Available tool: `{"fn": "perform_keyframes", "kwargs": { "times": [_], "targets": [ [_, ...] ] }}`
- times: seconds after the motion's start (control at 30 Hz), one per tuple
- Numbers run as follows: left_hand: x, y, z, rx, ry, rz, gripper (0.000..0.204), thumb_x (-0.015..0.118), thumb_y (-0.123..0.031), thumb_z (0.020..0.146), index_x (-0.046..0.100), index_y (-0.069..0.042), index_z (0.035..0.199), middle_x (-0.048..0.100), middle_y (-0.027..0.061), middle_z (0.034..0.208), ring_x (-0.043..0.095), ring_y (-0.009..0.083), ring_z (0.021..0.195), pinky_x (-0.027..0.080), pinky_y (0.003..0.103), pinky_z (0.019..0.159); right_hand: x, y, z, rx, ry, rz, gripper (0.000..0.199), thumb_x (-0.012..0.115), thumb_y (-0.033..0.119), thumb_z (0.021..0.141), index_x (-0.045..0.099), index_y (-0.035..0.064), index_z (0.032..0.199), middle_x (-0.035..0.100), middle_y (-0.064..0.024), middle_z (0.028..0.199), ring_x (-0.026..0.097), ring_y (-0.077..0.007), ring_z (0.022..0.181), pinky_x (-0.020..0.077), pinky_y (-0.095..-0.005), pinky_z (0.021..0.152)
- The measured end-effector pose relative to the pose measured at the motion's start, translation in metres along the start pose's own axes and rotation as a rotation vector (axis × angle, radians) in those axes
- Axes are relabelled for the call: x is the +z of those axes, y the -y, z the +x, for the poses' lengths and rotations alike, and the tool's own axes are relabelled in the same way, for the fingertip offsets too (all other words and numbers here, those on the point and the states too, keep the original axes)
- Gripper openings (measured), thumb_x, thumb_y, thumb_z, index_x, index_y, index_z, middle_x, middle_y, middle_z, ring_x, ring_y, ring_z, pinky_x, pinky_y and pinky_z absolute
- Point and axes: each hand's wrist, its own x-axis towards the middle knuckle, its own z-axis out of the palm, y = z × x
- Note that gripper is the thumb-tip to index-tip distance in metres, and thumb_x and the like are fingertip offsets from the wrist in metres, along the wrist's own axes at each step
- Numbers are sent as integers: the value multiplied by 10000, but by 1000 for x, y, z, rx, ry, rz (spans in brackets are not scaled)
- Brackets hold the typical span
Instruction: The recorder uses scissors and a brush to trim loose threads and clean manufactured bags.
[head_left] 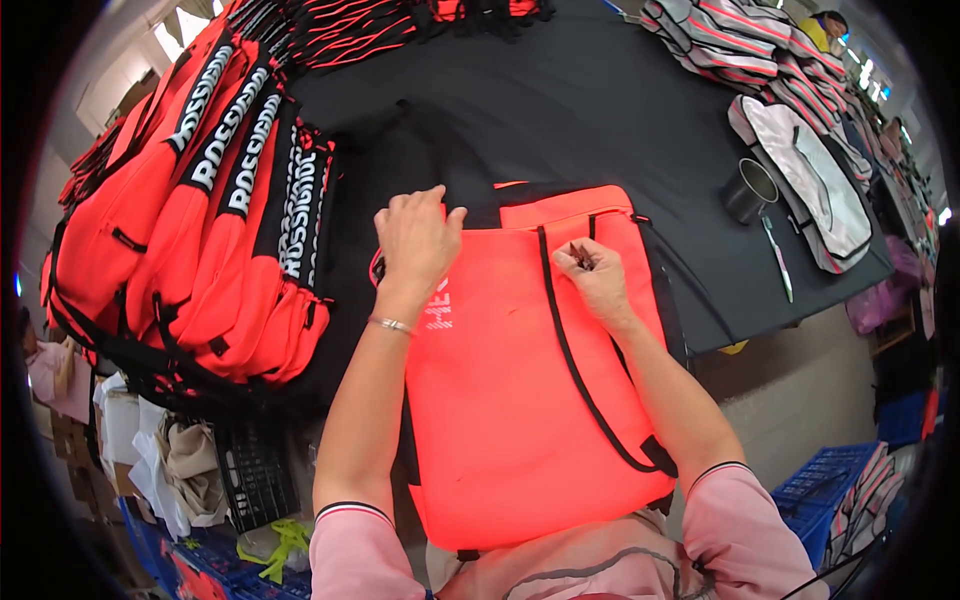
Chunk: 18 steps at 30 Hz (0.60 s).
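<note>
A bright red-orange backpack (500,400) with black sides and black straps lies in front of me, its lower end against my body and its upper end on the table. My left hand (415,245) grips its upper left corner, with fingers bent over the edge and the thumb apart. A bit of red fabric shows between thumb and forefinger. My right hand (600,285) is above the upper right part, next to a long black strap (570,355). Its fingers are closed round a small dark pointed tool (582,256), mostly hidden in the grip.
Red-and-black bags (230,250) stand stacked at the left. More lie at the black table's (480,120) far edge. To the right are a metal cup (749,190), a toothbrush-like brush (778,260) and a grey bag (805,180). Blue crates (825,490) stand below.
</note>
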Motion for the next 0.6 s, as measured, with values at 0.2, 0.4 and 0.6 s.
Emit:
{"fn": "perform_keyframes", "kwargs": {
  "times": [0.2,0.4,0.6],
  "targets": [
    [43,-22,16,-81,92,199,643,735,-462,792,602,-12,1231,664,129,1058,567,282,1062,357,447,955,0,-2,-2,-56,-18,53,93,686,89,898,646,21,849,566,69,726,502,-8,664,429,-197,611],
    [62,-10,-11,-35,-294,-512,809,824,-198,743,406,-41,1417,625,183,1144,581,322,1083,436,435,963,6,-15,0,-34,-17,47,123,703,108,885,653,-1,856,625,23,738,548,-32,695,476,-223,648],
    [54,10,26,-185,239,-232,735,816,-483,695,600,96,1093,644,308,1086,631,420,1041,512,422,870,-1,-8,-1,-89,-44,28,122,701,117,879,657,5,859,632,-15,725,581,-73,701,503,-268,670]
  ]
}}
